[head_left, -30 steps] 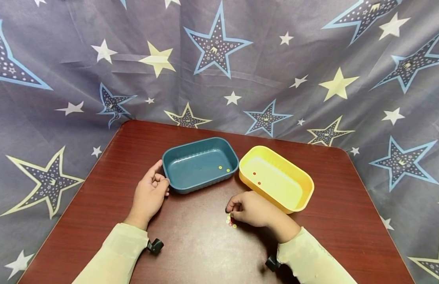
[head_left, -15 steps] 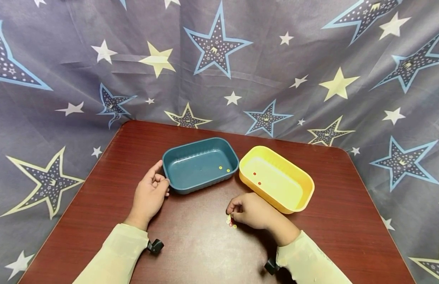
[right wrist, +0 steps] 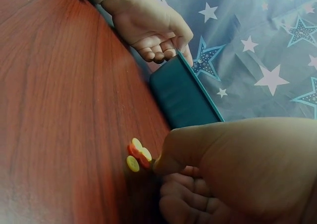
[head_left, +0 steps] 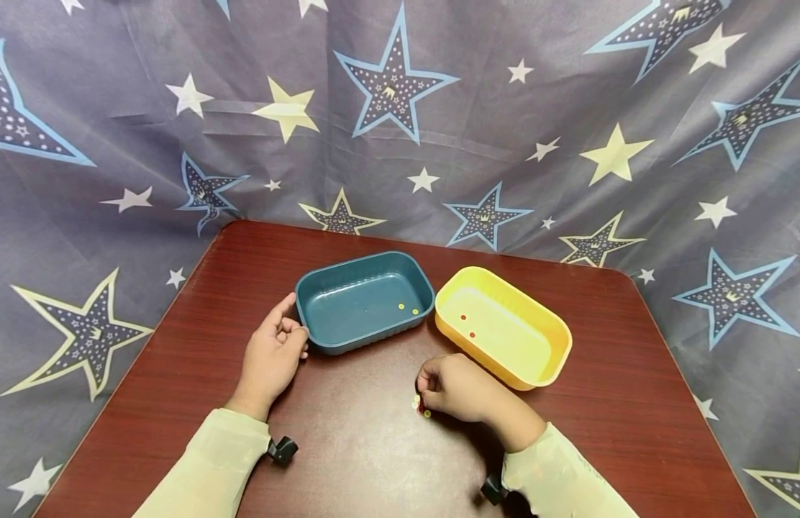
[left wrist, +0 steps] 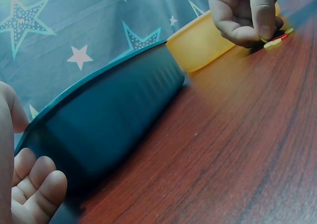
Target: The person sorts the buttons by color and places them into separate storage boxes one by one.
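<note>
My left hand [head_left: 271,360] holds the left end of a dark teal plastic basin [head_left: 348,337], thumb and forefinger at its rim. Two yellow buttons [head_left: 401,306] lie inside that basin. Over the table in front of the yellow basin [head_left: 549,338], my right hand [head_left: 461,388] has thumb and forefinger together, with a yellow edge of a button [left wrist: 265,39] showing at the tips. Just beside those fingertips is a small pile of yellow and red buttons [right wrist: 132,163]. The yellow basin contains two red buttons [head_left: 463,317].
Both basins stand side by side toward the back of a reddish-brown wooden table [head_left: 348,446], corners close together. A grey curtain [head_left: 478,86] with stars hangs behind. Black wrist cameras [head_left: 283,450] are worn at both sleeves.
My right hand has shifted slightly right and toward me, its fingertips drawing back from the pile. The left hand and both basins keep their places.
</note>
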Available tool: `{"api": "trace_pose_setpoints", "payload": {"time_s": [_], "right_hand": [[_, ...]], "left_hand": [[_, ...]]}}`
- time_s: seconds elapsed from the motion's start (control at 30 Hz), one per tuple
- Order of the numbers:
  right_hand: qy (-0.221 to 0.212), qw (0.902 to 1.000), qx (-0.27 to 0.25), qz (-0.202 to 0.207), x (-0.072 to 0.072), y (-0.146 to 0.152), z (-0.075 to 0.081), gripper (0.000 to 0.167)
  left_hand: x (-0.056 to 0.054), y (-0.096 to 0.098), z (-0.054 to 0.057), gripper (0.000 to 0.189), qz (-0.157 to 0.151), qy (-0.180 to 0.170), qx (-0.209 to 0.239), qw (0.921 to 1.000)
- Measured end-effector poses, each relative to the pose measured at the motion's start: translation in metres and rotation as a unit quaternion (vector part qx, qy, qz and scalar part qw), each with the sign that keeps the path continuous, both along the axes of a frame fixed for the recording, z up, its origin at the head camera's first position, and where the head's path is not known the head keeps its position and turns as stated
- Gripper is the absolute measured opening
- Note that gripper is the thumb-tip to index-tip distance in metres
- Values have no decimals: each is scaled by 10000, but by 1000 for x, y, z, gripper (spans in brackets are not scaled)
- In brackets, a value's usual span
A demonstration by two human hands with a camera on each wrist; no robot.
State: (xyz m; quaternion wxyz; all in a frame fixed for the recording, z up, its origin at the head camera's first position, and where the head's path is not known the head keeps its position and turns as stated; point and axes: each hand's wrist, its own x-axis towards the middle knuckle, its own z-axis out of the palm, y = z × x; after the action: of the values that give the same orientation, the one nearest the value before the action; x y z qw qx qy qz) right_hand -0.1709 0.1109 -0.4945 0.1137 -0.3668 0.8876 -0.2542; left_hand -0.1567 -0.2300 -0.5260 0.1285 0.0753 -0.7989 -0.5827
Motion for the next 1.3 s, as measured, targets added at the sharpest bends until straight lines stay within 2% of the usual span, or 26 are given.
{"api": "trace_pose_setpoints", "payload": {"time_s": [0.3,0.6,0.97,1.3], "right_hand": [[89,9997,-25,-212,1,0,0,15],[-396,9981,-441,-172,-4,6,-4,13],[-821,9947,-515,-343,-7,11,-8,14],[-1236,9887,-711,-456,-7,12,-3,14]], "left_hand": [[0,-1,-1,60,-14,10,54,10000],[0,-1,-1,60,13,-12,6,10000],[0,0,-1,60,32,6,13,10000],[1,0,1,60,-20,41,88,10000]]}}
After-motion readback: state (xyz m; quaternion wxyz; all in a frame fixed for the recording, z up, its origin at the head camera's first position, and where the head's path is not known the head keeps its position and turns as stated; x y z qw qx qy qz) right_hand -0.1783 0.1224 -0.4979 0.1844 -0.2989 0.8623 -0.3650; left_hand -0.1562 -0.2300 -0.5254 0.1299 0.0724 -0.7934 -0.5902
